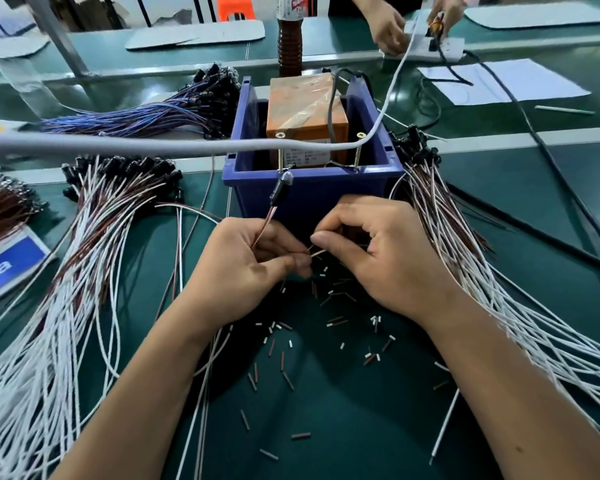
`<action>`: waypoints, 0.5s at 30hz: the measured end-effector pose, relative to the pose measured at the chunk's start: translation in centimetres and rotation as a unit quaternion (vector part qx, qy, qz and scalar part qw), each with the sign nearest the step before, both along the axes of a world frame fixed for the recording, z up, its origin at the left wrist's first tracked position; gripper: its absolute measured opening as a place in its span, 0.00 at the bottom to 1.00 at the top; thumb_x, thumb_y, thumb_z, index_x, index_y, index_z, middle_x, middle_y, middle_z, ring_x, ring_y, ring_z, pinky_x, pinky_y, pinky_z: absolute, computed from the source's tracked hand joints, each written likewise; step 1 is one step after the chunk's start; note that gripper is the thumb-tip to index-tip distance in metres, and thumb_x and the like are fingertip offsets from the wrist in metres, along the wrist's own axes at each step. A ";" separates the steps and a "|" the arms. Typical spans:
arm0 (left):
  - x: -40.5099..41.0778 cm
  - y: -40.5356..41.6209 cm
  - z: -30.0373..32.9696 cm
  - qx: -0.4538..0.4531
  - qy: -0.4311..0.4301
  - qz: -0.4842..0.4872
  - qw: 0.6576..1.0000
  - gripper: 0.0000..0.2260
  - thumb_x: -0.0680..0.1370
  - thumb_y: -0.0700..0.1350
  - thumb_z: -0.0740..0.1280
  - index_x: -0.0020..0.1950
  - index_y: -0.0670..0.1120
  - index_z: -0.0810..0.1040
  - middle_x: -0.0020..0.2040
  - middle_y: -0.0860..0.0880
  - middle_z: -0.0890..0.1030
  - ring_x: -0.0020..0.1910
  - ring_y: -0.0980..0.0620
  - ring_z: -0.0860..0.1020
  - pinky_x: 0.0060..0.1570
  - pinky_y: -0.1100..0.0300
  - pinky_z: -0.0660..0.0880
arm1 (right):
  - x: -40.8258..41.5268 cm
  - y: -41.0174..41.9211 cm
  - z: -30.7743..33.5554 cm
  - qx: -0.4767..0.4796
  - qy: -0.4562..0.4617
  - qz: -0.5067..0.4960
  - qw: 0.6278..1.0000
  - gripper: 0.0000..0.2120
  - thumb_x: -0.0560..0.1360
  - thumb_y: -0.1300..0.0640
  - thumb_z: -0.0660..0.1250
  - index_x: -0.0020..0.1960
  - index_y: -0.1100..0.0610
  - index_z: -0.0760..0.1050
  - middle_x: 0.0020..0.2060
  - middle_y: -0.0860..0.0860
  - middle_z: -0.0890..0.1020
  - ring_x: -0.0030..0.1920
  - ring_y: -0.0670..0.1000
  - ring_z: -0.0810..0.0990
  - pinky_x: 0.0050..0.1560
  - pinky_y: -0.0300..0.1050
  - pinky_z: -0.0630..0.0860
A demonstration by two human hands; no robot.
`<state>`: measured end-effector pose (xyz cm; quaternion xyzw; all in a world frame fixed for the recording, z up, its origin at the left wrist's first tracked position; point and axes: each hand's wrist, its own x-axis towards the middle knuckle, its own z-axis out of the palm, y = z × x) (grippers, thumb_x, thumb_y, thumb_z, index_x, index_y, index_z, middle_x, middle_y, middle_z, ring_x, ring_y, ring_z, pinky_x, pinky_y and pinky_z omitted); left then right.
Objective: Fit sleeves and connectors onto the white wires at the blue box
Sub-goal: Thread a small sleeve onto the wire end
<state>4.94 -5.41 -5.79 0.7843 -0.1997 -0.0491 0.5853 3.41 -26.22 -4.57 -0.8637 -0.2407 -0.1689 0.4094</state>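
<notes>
My left hand (243,271) pinches a thin wire (262,228) that rises to a black connector with a clear tip (280,188), just in front of the blue box (312,188). My right hand (378,261) is closed around the wire's bare end (315,253), thumb and forefinger meeting the left fingertips. Whether a sleeve sits between the fingers I cannot tell. Short white and brown sleeves (284,362) lie scattered on the green mat below my hands. An orange block (305,112) with two screws stands inside the box.
Bundles of white and brown wires with black connectors fan out on the left (84,254) and right (465,258). A blue-violet bundle (146,116) lies behind. A grey cable (153,145) crosses in front of the box. Another person's hands (392,26) work at the far side.
</notes>
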 end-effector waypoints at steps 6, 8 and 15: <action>-0.1 0.2 0.5 -0.001 -0.002 -0.003 1.000 0.07 0.74 0.31 0.76 0.40 0.42 0.83 0.34 0.46 0.86 0.28 0.62 0.78 0.31 0.73 0.70 | -0.2 -0.1 0.2 0.055 0.022 -0.033 0.998 0.05 0.80 0.59 0.74 0.45 0.58 0.83 0.35 0.42 0.80 0.35 0.43 0.79 0.40 0.39 0.74; -0.2 0.7 0.6 -0.011 0.006 0.007 1.000 0.06 0.73 0.32 0.76 0.40 0.40 0.83 0.34 0.45 0.86 0.28 0.61 0.78 0.31 0.72 0.70 | -0.3 -0.4 0.3 0.102 0.035 -0.047 0.993 0.07 0.81 0.58 0.72 0.45 0.58 0.82 0.28 0.44 0.78 0.29 0.46 0.78 0.34 0.37 0.73; -0.1 2.4 1.3 -0.131 0.055 0.012 0.990 0.03 0.71 0.39 0.77 0.41 0.43 0.84 0.37 0.40 0.86 0.23 0.59 0.68 0.24 0.70 0.63 | -0.5 -1.5 1.1 0.076 0.160 -0.019 0.984 0.16 0.76 0.42 0.73 0.43 0.56 0.81 0.31 0.52 0.83 0.27 0.43 0.78 0.30 0.35 0.72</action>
